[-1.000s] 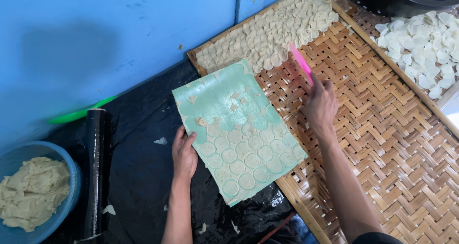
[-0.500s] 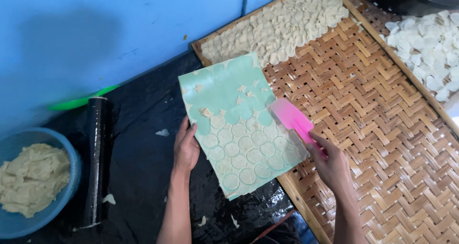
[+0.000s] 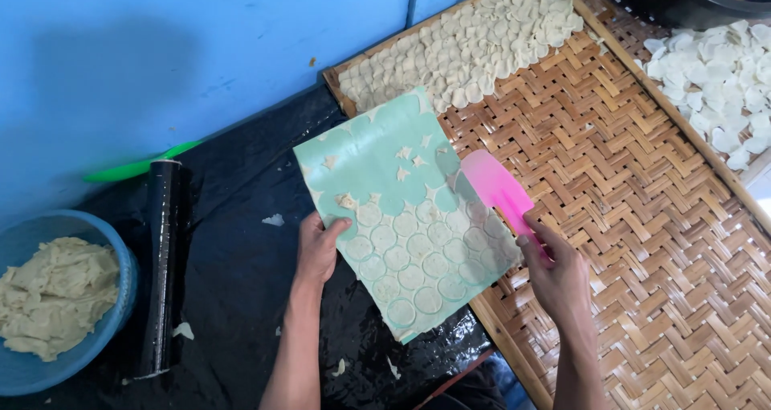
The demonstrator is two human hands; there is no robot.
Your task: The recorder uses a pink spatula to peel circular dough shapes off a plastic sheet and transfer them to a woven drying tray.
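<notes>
Head view looks down on two bare hands at work over a green sheet (image 3: 405, 217) covered with thin dough rounds. Left hand (image 3: 320, 248) is closed on the near left edge of the sheet, thumb on top, and holds it partly lifted over the black surface (image 3: 233, 297). Right hand (image 3: 558, 277) grips the handle of a pink scraper (image 3: 499, 189), whose flat blade lies on the right edge of the sheet, just beyond the fingers.

I think the main risk is tearing. The rounds (image 3: 418, 261) look very thin and soft, so if the blade goes under them at a steep angle, it can cut or fold one. The sheet is also flexible and held at only one edge; if the left hand lets it sag, some rounds could slide or stick together. Its right part hangs over the edge of the woven tray (image 3: 642, 241), so a loose round could drop in the gap between tray and surface.

The sheet is pale green, roughly rectangular, tilted, lying between both hands. Rounds fill the half nearer to the hands in neat rows; the far half is mostly bare, with only small leftover scraps. Beyond the right hand, many rounds already lie on the tray
</notes>
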